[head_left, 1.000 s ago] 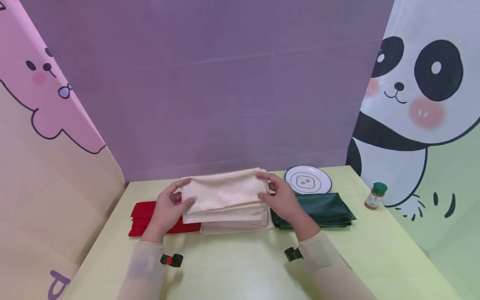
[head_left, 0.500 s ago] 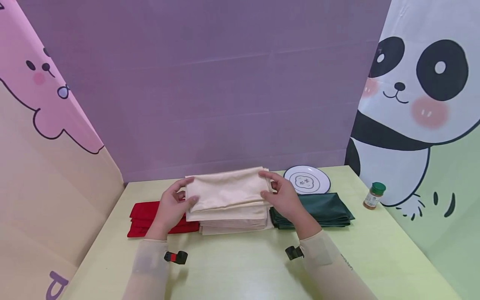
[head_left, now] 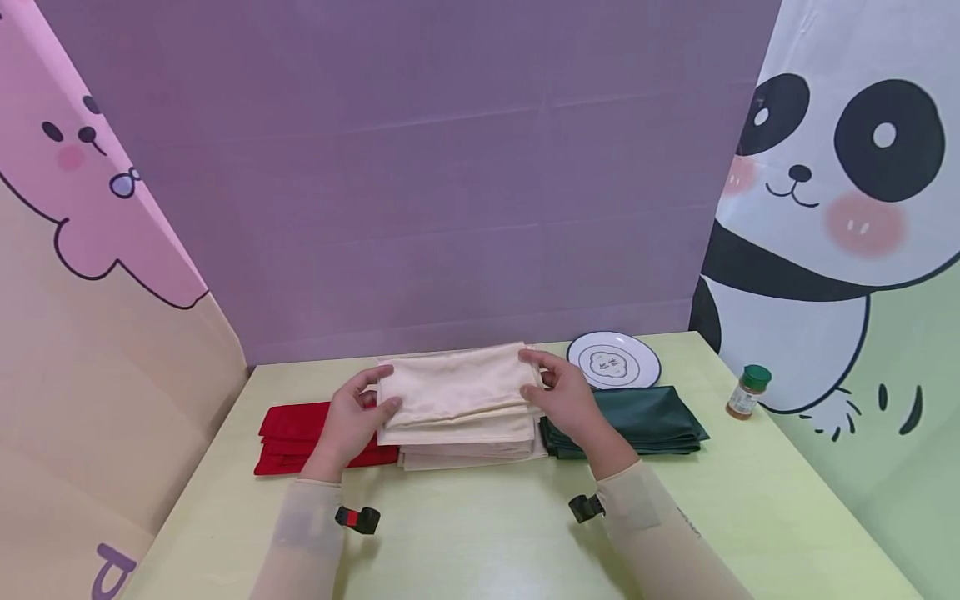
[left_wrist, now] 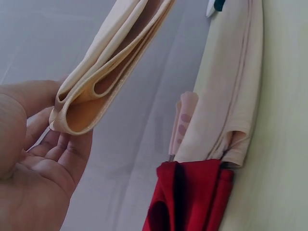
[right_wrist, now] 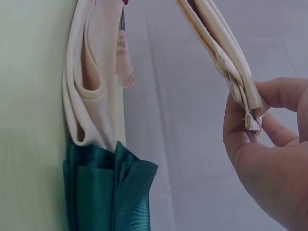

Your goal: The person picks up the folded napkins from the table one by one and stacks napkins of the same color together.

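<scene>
A folded cream cloth (head_left: 457, 387) is held up between two hands in the head view. My left hand (head_left: 348, 425) pinches its left end, thumb in front; the left wrist view shows the looped folds of that end. On the opposite end, my right hand (head_left: 567, 404) pinches the stacked layers between thumb and fingers. Below and partly behind it lies a folded pale beige cloth (head_left: 472, 457) on the table, with a gap showing between the two in both wrist views. A folded red cloth (head_left: 292, 433) lies to the left, partly covered by my left hand. To the right is a folded dark green cloth (head_left: 645, 421).
Behind the green cloth sits a white plate (head_left: 615, 358) with a dark rim. A small jar (head_left: 746, 392) with a green lid stands near the table's right edge. Past the beige cloth, a pink spotted piece (left_wrist: 184, 122) shows in the wrist views. A purple backdrop (head_left: 465, 167) rises behind the table.
My left hand has shifted a little to the right with the cream cloth's left end. The cloth now sits slightly lower than half a second ago; both hands keep their grip.
</scene>
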Demonstrator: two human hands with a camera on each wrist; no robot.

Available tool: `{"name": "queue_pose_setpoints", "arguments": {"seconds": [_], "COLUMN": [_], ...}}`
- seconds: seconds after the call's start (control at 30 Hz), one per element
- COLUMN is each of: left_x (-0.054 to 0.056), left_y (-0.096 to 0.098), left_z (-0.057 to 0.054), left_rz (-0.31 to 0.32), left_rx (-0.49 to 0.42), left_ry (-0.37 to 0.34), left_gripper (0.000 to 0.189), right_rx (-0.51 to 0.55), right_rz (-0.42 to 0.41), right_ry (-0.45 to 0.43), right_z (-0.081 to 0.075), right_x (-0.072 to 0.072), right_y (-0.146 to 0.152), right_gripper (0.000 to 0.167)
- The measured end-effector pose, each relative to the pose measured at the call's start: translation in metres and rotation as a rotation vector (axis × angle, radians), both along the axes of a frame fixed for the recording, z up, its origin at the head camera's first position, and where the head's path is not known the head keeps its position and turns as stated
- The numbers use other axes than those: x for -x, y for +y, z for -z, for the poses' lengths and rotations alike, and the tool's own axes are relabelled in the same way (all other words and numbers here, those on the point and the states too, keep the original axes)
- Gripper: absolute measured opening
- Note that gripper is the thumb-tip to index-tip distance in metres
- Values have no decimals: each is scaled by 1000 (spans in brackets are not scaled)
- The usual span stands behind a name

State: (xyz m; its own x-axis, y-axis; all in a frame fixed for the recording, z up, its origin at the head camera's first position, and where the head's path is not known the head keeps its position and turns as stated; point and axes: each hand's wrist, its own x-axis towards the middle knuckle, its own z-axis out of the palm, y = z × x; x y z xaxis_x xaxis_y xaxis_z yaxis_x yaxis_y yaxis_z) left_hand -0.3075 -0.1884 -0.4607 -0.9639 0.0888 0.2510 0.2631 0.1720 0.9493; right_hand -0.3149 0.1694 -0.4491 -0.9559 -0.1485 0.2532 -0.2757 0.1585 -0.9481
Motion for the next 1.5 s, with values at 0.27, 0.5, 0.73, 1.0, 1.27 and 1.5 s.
{"name": "queue_pose_setpoints", "arguments": {"seconds": [0.27, 0.5, 0.73, 1.0, 1.27, 1.5], "left_x": [4, 7, 7, 5, 7, 6], "left_y": [1, 8, 13, 13, 17, 22], "left_z": [9, 18, 24, 25, 28, 28], "left_rz": [23, 37, 19, -12, -66, -82], "left_rx": [35, 51, 92, 179, 331, 402], "left_ry": [-49, -47, -79, -102, -88, -93], "left_gripper": [65, 66, 63, 63, 63, 61], "right_rx": [-46, -77, -117, -221, -364, -499], "right_rz": [40, 77, 83, 103, 111, 140], "right_ry": [-6, -48, -84, -83, -84, -47], "right_z": [7, 13, 18, 23, 27, 27], "right_x": [3, 4, 7, 10, 9, 9], "right_y": [0, 3, 5, 3, 0, -3], "right_gripper": [53, 47, 46, 48, 50, 50]}}
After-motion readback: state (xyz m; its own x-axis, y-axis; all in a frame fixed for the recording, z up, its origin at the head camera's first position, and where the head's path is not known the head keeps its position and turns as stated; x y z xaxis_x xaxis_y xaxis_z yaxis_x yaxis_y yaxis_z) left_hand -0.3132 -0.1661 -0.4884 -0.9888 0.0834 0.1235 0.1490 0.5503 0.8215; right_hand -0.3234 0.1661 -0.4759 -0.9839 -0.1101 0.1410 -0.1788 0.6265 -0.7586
